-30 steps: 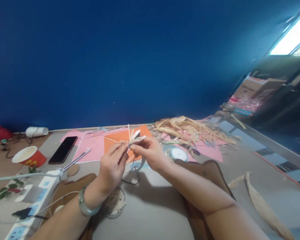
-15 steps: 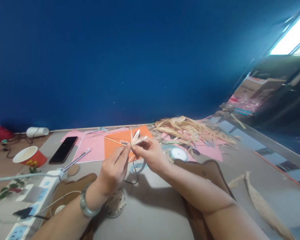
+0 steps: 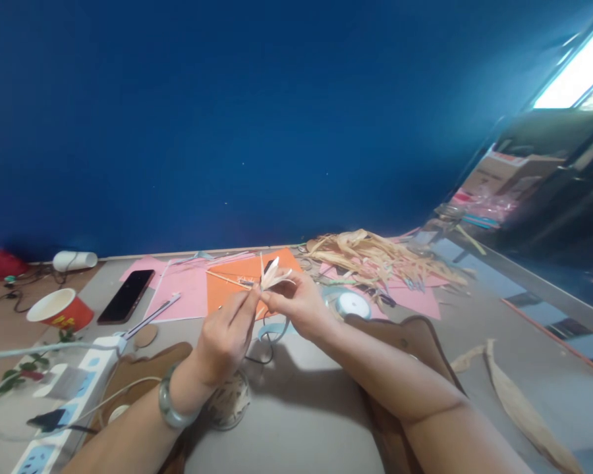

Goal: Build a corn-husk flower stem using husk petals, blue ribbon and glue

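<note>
A small pale flower [image 3: 277, 272], its petals looking like dried husk, is held up over the table with the petals fanned upward and to the right. My left hand [image 3: 228, 336], a bangle on its wrist, is closed with thumb and fingers pinching the flower's base. From the other side my right hand [image 3: 302, 306] is closed on the same base, its fingertips meeting the left ones. The stem end is hidden by the fingers. Below the hands hangs a thin light-blue strip [image 3: 275, 331]. An orange sheet [image 3: 222, 304] lies behind them.
Dried husks [image 3: 370, 253] are heaped at back right, near a ribbon spool [image 3: 353, 305]. On the left are a phone [image 3: 126, 296], a red paper cup [image 3: 72, 313] and a power strip [image 3: 82, 395]. A round container [image 3: 230, 401] sits near my left wrist.
Both hands stay in nearly the same place. The flower has turned slightly between the fingertips, and its petals now sit closer together.
</note>
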`<state>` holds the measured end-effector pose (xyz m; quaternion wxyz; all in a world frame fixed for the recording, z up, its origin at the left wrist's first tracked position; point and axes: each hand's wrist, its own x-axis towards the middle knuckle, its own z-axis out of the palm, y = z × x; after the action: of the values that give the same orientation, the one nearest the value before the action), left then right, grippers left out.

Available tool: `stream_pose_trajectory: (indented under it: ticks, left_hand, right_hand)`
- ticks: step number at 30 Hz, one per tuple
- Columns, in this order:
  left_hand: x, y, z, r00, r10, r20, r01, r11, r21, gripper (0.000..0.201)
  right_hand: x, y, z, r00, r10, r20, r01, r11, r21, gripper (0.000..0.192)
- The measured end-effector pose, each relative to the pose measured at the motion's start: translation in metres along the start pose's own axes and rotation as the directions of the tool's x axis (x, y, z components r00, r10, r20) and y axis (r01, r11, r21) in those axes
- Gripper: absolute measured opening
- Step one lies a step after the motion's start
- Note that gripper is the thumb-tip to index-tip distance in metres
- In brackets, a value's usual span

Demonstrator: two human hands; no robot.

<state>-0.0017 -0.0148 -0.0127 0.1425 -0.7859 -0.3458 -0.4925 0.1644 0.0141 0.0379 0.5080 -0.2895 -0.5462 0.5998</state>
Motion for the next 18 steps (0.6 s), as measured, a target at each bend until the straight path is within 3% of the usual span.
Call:
stream_pose_trajectory:
  ticks: [5,8,9,11,14,16,18]
  left_hand:
    - [0.005,0.004,-0.001,0.999,-0.019,-0.028,0.016,0.997,-0.082,0.066]
    - [0.016,0.010,-0.003,0.975,-0.222,-0.029,0.206,0.939,-0.275,0.043]
    - [0.020,0.012,-0.005,0.942,-0.336,0.027,0.322,0.874,-0.364,0.034]
    - [0.028,0.014,-0.008,0.841,-0.510,0.179,0.515,0.656,-0.551,0.023]
    - [0.035,0.014,-0.010,0.710,-0.631,0.313,0.633,0.377,-0.676,0.015]
    - [0.037,0.012,-0.011,0.663,-0.659,0.355,0.664,0.298,-0.686,0.014]
    - [0.038,0.011,-0.011,0.647,-0.671,0.363,0.677,0.286,-0.678,0.014]
  right_hand:
    - [0.001,0.001,-0.001,1.000,-0.003,-0.015,0.002,0.999,-0.052,0.021]
    - [0.003,-0.001,-0.003,1.000,-0.006,0.005,0.006,0.999,-0.032,0.019]
    - [0.004,-0.002,-0.004,1.000,-0.008,0.017,0.008,1.000,-0.025,0.018]
    - [0.005,-0.004,-0.006,0.999,0.002,0.051,-0.001,1.000,-0.025,0.016]
    - [0.005,-0.005,-0.009,0.992,0.052,0.115,-0.044,0.997,-0.070,0.019]
    - [0.006,-0.005,-0.010,0.987,0.076,0.139,-0.061,0.992,-0.106,0.023]
    - [0.006,-0.006,-0.012,0.985,0.091,0.148,-0.071,0.989,-0.130,0.026]
